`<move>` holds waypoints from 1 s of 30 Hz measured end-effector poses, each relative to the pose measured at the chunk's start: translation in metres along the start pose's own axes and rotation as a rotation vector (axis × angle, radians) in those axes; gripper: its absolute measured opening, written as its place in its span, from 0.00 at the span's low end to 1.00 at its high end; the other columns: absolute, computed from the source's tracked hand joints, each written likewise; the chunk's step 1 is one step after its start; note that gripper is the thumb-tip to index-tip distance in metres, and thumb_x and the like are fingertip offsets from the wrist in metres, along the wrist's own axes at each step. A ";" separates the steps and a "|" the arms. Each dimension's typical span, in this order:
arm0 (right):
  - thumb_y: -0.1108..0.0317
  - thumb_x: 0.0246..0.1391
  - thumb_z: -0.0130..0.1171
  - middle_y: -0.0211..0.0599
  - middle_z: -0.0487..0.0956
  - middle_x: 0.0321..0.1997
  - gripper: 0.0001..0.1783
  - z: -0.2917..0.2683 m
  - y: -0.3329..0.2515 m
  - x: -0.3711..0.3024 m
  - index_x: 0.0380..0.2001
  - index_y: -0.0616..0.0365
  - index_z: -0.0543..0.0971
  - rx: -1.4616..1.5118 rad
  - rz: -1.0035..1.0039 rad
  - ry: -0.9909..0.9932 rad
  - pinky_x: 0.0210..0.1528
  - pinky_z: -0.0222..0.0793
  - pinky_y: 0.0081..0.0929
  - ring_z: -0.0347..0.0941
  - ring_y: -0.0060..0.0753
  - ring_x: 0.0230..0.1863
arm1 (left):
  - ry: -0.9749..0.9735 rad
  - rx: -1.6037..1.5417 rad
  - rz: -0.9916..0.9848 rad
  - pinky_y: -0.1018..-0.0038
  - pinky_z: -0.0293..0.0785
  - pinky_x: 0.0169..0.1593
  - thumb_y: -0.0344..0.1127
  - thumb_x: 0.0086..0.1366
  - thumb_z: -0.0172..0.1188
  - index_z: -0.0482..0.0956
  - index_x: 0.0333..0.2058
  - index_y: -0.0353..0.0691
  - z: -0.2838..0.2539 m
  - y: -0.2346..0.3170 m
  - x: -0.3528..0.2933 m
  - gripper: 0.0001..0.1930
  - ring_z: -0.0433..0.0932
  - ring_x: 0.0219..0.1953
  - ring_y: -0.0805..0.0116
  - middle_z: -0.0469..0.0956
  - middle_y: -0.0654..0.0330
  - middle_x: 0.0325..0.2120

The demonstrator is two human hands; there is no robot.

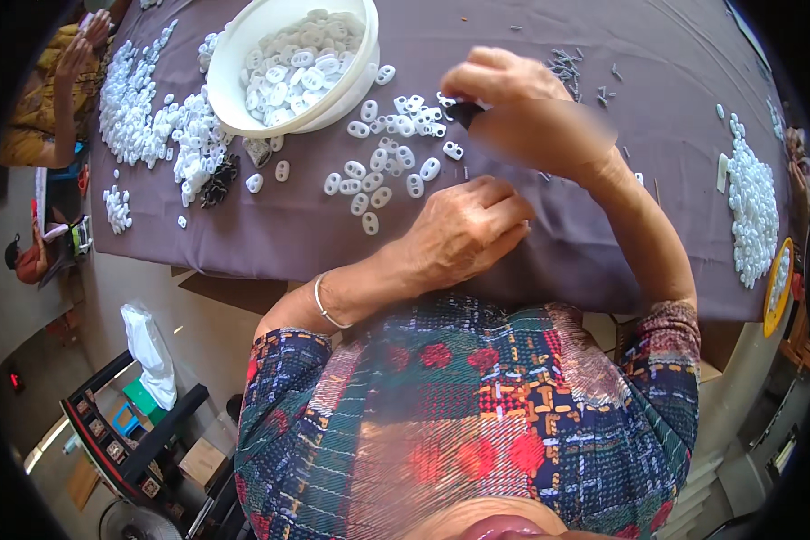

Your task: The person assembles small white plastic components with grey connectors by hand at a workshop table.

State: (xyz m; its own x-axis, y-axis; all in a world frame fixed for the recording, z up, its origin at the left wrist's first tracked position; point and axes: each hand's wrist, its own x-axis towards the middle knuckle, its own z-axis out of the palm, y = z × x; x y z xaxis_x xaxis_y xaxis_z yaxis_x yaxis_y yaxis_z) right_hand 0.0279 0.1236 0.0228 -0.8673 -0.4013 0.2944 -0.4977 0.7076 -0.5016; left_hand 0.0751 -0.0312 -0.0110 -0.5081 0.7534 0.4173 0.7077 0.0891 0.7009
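Note:
My left hand is low over the cloth near my body, its fingers curled together. Whatever is between those fingertips is hidden. Farther out, my right hand bends over the cloth, its back partly blurred. A short black object sticks out from under its fingers; its kind cannot be made out. By the right fingertips sits a small white oval plastic piece with holes. Several more two-holed white ovals lie scattered to the left of both hands. Small grey screws lie beyond the right hand.
A white tub filled with white ovals stands at the back left. Heaps of small white parts cover the left side, another pile the right, by a yellow-rimmed tray. Another person's hands show at the far left.

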 end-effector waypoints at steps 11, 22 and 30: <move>0.64 0.46 0.58 0.26 0.73 0.20 0.12 -0.133 -0.064 -0.077 0.35 0.55 0.74 0.828 -0.114 0.263 0.24 0.62 0.25 0.66 0.31 0.22 | -0.074 -0.069 -0.152 0.70 0.70 0.29 0.23 0.50 0.58 0.73 0.29 0.35 -0.019 0.012 0.014 0.06 0.73 0.25 0.58 0.72 0.54 0.24; 0.69 0.47 0.52 0.26 0.73 0.20 0.08 -0.182 -0.060 -0.128 0.30 0.55 0.79 0.823 -1.141 0.109 0.21 0.58 0.16 0.65 0.19 0.20 | -0.135 -0.076 -0.252 0.78 0.70 0.28 0.23 0.51 0.60 0.73 0.29 0.33 -0.012 0.010 0.009 0.06 0.73 0.23 0.71 0.72 0.59 0.23; 0.65 0.41 0.47 0.35 0.71 0.20 0.13 -0.178 -0.095 -0.159 0.25 0.63 0.76 0.672 -1.285 -0.235 0.21 0.59 0.26 0.66 0.28 0.20 | -0.132 -0.057 -0.243 0.80 0.69 0.27 0.21 0.51 0.60 0.74 0.31 0.33 -0.008 0.007 0.013 0.07 0.73 0.22 0.74 0.72 0.60 0.23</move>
State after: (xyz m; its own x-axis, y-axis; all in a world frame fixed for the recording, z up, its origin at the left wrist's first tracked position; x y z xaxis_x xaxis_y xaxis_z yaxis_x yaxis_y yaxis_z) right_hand 0.2141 0.2235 0.1685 0.2163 -0.6618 0.7178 -0.7635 -0.5729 -0.2981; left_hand 0.0696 -0.0265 0.0043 -0.5883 0.7933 0.1566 0.5421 0.2433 0.8043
